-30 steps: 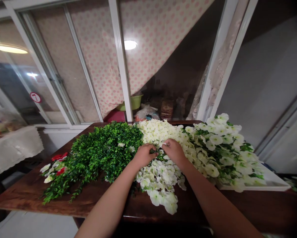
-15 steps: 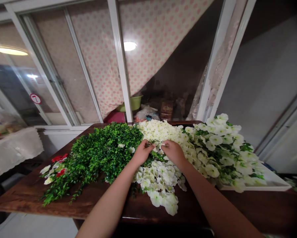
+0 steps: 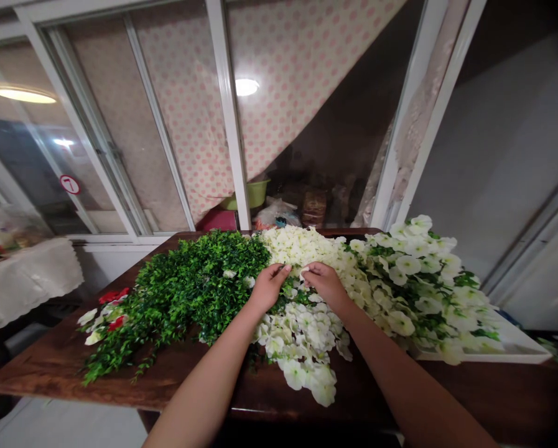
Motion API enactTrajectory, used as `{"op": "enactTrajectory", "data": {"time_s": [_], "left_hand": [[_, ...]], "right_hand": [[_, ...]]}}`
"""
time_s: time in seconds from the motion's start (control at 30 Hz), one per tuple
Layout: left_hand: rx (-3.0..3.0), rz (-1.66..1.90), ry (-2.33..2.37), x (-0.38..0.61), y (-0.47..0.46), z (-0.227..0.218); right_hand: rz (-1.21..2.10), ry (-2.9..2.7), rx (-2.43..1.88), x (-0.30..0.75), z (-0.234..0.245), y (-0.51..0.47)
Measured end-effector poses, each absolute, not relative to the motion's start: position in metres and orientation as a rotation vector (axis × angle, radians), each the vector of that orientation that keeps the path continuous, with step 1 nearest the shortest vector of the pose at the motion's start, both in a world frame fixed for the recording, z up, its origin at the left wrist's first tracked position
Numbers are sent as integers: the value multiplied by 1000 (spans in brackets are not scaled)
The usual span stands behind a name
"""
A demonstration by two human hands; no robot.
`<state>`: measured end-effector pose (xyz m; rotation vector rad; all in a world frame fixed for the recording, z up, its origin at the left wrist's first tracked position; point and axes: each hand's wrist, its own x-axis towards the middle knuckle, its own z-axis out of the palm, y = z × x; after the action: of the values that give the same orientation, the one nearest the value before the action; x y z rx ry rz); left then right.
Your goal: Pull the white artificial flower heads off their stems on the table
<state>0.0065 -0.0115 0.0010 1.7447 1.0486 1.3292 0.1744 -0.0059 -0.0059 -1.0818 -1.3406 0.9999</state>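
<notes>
Over the middle of the heap, my left hand is closed in a pinch between thumb and fingers. What it holds is too small to make out. Just to its right, my right hand pinches a small white flower, of which only a pale edge shows. The fingertips of both hands are close together but apart. Below them lies a cluster of loose white flowers. Behind the hands is a mound of cream-white flowers. Green leafy sprigs are piled beside my left hand.
White flowers with leaves fill a white tray on the right. Red flowers lie at the left of the brown wooden table. Sliding windows with a dotted curtain stand behind. A lace-edged white cloth hangs at the far left.
The fingers of my right hand have curled in more, and the white piece shows more clearly. My left thumb has lifted slightly. The flowers and leaves lie as before.
</notes>
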Motion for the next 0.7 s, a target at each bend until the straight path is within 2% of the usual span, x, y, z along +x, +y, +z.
{"op": "enactTrajectory", "data": {"time_s": [0.17,0.37,0.7], "left_hand": [[1741,1469,1132,4,-8,-2],[1562,1528,1116,4,-4,-4],[1443,1341,1085,10,-13,4]], "right_hand": [[1217,-1270,-1021,169,-5,-11],[1535,-1136,-734,163,-5,-21],[1217,-1036,-889,164,-8,-13]]}}
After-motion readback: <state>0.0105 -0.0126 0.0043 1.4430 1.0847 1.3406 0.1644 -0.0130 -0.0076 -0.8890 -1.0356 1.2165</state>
